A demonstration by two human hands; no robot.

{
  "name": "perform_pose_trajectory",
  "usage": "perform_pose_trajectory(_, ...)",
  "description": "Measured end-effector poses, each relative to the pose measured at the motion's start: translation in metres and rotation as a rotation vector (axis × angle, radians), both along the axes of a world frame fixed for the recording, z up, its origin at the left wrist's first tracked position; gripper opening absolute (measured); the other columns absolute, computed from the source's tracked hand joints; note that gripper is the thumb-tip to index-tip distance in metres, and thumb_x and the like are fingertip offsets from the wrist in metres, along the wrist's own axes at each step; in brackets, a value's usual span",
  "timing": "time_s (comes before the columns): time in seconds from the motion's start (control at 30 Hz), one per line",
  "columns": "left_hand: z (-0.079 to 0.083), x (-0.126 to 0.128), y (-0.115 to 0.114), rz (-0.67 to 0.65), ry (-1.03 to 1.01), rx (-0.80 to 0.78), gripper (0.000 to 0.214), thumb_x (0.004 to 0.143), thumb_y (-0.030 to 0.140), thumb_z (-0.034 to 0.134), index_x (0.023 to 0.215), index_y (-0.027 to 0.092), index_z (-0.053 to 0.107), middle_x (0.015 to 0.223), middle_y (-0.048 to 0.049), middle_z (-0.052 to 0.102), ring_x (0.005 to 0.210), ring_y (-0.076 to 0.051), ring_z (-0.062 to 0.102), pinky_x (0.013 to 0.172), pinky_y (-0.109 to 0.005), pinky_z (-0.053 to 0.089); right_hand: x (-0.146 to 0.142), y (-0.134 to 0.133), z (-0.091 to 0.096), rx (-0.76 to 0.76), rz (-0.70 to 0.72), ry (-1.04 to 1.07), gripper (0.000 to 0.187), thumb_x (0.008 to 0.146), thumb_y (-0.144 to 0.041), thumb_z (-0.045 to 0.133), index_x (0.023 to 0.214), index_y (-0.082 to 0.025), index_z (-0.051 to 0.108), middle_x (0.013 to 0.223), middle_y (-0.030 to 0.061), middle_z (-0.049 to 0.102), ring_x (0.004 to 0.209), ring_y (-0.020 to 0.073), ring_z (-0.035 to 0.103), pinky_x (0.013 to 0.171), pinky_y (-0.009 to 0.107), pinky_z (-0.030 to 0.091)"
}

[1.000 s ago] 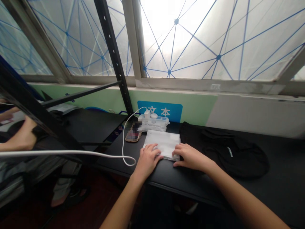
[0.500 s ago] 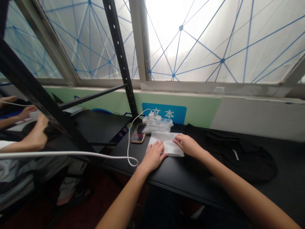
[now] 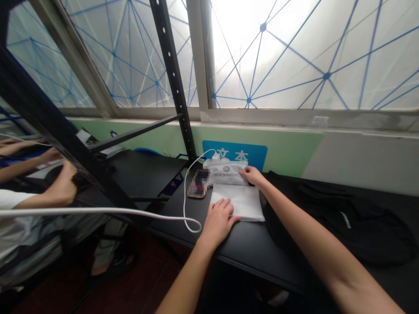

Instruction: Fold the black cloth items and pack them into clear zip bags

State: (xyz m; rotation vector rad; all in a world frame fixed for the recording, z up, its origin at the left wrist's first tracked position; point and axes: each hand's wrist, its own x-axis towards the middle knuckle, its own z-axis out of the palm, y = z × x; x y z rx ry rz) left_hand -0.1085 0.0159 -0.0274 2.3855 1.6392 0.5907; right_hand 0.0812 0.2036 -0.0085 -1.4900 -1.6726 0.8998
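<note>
A thin white bag [image 3: 237, 200] lies on the black table, its lower part flat. Its upper part, printed ROCKBROS, stands raised at the back in front of the power strip. My right hand [image 3: 253, 175] pinches the right edge of that printed part. Flat on the lower left of the bag rests my left hand [image 3: 220, 220], fingers stretched out. To the left of the bag is a phone [image 3: 198, 184], its screen blurred out. A white charger plug [image 3: 216, 156] shows just above the printed part.
A white cable [image 3: 124, 211] runs across the left and loops near my left hand. Black fabric [image 3: 347, 222] lies on the right of the table. A black metal frame [image 3: 178, 87] rises at the left. Beyond it, another person's hand [image 3: 67, 176] is visible.
My right hand has moved back and up, and the bag's printed upper part is now raised in its fingers. My left hand stays on the bag. The view has shifted slightly.
</note>
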Motion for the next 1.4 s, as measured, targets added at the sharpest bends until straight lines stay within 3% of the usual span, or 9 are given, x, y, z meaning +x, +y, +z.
perform_pose_trajectory(0.13, 0.006, 0.005, 0.019, 0.016, 0.041, -0.077, 0.016, 0.097, 0.039, 0.062, 0.095, 0.023, 0.061, 0.152, -0.0075, 0.052, 0.145, -0.030, 0.041, 0.116, -0.053, 0.033, 0.044, -0.006, 0.012, 0.138, -0.092, 0.239, 0.048, 0.085, -0.061, 0.069, 0.109, -0.020, 0.064, 0.110, 0.0081, 0.071, 0.096, 0.0250, 0.066, 0.081, 0.040, 0.057)
perform_pose_trajectory(0.27, 0.012, 0.010, 0.053, 0.020, 0.053, -0.125, 0.011, 0.095, 0.033, 0.065, 0.094, 0.022, 0.061, 0.147, -0.0091, 0.056, 0.145, -0.037, 0.041, 0.113, -0.062, 0.034, 0.105, -0.044, 0.024, 0.228, -0.128, 0.432, 0.058, 0.069, -0.077, 0.072, 0.091, -0.025, 0.056, 0.094, 0.0050, 0.072, 0.087, 0.0249, 0.067, 0.076, 0.038, 0.056)
perform_pose_trajectory(0.5, 0.011, 0.008, 0.086, 0.067, -0.005, -0.054, 0.005, 0.095, 0.026, 0.061, 0.099, 0.023, 0.062, 0.135, -0.0102, 0.063, 0.150, -0.042, 0.029, 0.113, -0.069, 0.030, 0.173, -0.145, 0.001, 0.115, -0.060, 0.508, 0.048, 0.070, -0.061, 0.083, 0.088, -0.023, 0.060, 0.085, 0.0047, 0.073, 0.073, 0.0242, 0.069, 0.067, 0.038, 0.057)
perform_pose_trajectory(0.6, 0.008, 0.008, 0.079, 0.068, -0.035, 0.020, 0.018, 0.093, 0.020, 0.058, 0.110, 0.024, 0.063, 0.148, -0.0108, 0.055, 0.151, -0.041, 0.025, 0.117, -0.071, 0.018, 0.178, -0.164, -0.013, 0.041, -0.023, 0.539, 0.046, 0.072, -0.060, 0.082, 0.089, -0.022, 0.060, 0.087, 0.0055, 0.074, 0.075, 0.0253, 0.070, 0.069, 0.040, 0.059)
perform_pose_trajectory(0.7, 0.012, 0.021, 0.069, 0.021, -0.194, 0.160, 0.030, 0.091, 0.015, 0.054, 0.119, 0.021, 0.063, 0.149, -0.0129, 0.053, 0.146, -0.037, 0.033, 0.119, -0.063, 0.023, 0.174, -0.168, -0.019, 0.061, -0.008, 0.530, 0.045, 0.077, -0.060, 0.078, 0.091, -0.023, 0.058, 0.091, 0.0063, 0.074, 0.080, 0.0263, 0.071, 0.072, 0.041, 0.060)
perform_pose_trajectory(0.87, 0.044, 0.072, 0.075, -0.164, -0.488, 0.188, 0.028, 0.102, 0.034, 0.043, 0.114, 0.020, 0.064, 0.114, -0.0079, 0.073, 0.106, -0.023, 0.068, 0.095, -0.038, 0.054, 0.164, -0.164, -0.021, 0.195, -0.005, 0.485, 0.042, 0.080, -0.059, 0.074, 0.094, -0.024, 0.055, 0.093, 0.0052, 0.073, 0.085, 0.0267, 0.071, 0.076, 0.042, 0.060)
perform_pose_trajectory(1.03, 0.071, 0.116, 0.092, -0.351, -0.426, 0.310, 0.022, 0.095, 0.040, 0.062, 0.086, 0.022, 0.070, 0.086, -0.0031, 0.074, 0.083, -0.021, 0.067, 0.079, -0.032, 0.052, 0.171, -0.163, -0.018, 0.435, -0.091, 0.345, 0.035, 0.089, -0.050, 0.067, 0.112, -0.026, 0.057, 0.107, 0.0067, 0.068, 0.102, 0.0268, 0.067, 0.094, 0.045, 0.055)
perform_pose_trajectory(1.23, 0.066, 0.110, 0.088, -0.245, -0.365, 0.830, 0.013, 0.096, 0.025, 0.064, 0.085, 0.023, 0.070, 0.088, -0.0031, 0.075, 0.088, -0.022, 0.063, 0.090, -0.038, 0.045, 0.179, -0.163, -0.010, 0.589, -0.136, 0.087, 0.010, 0.093, -0.033, 0.062, 0.099, -0.025, 0.065, 0.112, 0.0091, 0.059, 0.100, 0.0258, 0.060, 0.094, 0.044, 0.051)
perform_pose_trajectory(1.4, 0.061, 0.096, 0.089, -0.109, -0.541, 0.964, 0.006, 0.095, 0.022, 0.066, 0.089, 0.022, 0.069, 0.088, -0.0046, 0.074, 0.090, -0.022, 0.063, 0.087, -0.037, 0.050, 0.175, -0.167, -0.010, 0.567, 0.005, -0.062, 0.021, 0.094, -0.030, 0.062, 0.115, -0.027, 0.065, 0.104, 0.0065, 0.060, 0.086, 0.0216, 0.061, 0.083, 0.039, 0.054)
